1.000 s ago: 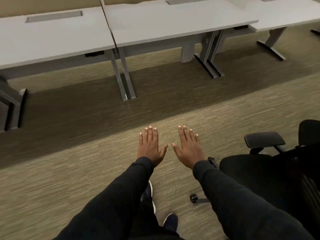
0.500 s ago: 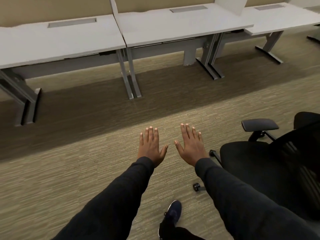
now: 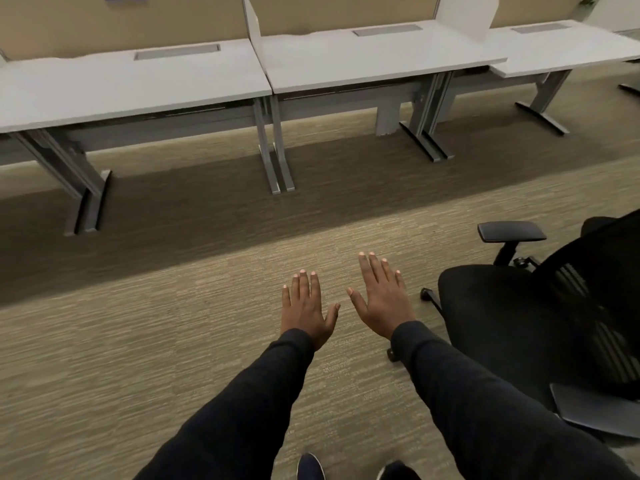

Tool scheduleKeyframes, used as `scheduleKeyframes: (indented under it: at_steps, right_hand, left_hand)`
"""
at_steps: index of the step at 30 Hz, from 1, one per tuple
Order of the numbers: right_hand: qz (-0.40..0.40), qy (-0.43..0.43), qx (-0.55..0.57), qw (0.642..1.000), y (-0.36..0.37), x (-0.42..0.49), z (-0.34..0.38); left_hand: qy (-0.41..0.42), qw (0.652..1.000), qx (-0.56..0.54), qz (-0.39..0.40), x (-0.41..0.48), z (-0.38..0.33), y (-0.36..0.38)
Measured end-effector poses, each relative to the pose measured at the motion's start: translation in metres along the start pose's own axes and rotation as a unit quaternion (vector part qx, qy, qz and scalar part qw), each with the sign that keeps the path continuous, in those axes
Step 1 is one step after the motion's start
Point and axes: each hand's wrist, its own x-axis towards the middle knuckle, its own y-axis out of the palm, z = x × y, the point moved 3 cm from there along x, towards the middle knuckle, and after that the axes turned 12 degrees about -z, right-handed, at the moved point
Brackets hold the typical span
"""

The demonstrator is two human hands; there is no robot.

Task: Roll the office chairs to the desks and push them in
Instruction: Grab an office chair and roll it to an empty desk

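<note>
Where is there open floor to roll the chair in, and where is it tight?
Bare carpet lies between the left hand and the desk legs. The bay under the middle desk, between its legs, is open. Tight at right: the chair sits beside the right hand.

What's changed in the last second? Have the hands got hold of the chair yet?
Nothing has been taken hold of. The view has lifted, showing more of the desks and their partitions, and more of the black office chair now shows at right. The left hand and right hand stay open above the carpet, touching nothing.
</note>
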Motion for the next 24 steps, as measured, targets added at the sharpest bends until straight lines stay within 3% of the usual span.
scheduleKeyframes:
  at_steps: [8,17,19,24]
  right_hand:
    - [-0.023,0.002,0.009,1.0,-0.04,-0.058,-0.061]
    - [0.007,-0.028,-0.033,0.999,-0.106,-0.145,-0.198]
    - [0.015,-0.023,-0.04,0.999,-0.131,-0.169,-0.241]
    - [0.019,-0.019,-0.028,0.999,-0.152,-0.184,-0.288]
  left_hand:
    - [-0.002,1.0,-0.023,0.012,-0.042,-0.082,0.007]
    - [-0.066,0.995,-0.072,0.011,-0.109,-0.245,0.037]
    - [-0.059,0.996,-0.073,0.012,-0.125,-0.301,0.045]
    - [-0.044,0.997,-0.06,0.017,-0.128,-0.357,0.059]
